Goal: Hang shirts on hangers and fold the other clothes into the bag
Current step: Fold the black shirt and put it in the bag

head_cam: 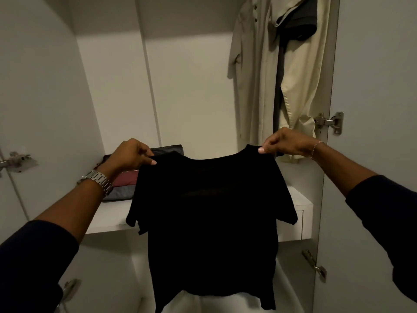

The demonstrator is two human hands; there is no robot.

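Observation:
A black short-sleeved T-shirt [209, 224] hangs spread out in front of me, held up by its shoulders. My left hand [130, 154] pinches the left shoulder seam and my right hand [284, 142] pinches the right one. Behind the shirt on the wardrobe shelf [300, 199] lies a dark open bag [167, 148] with folded clothes in it, a dark red piece [126, 177] among them; the shirt hides most of it. At the upper right, beige garments [293, 68] and a dark shirt [297, 23] hang inside the wardrobe.
The white wardrobe stands open, its doors at the left [33, 109] and right [374, 132] with metal hinges [329, 122]. A vertical panel seam runs down the back wall. Below the shelf is a lower white compartment.

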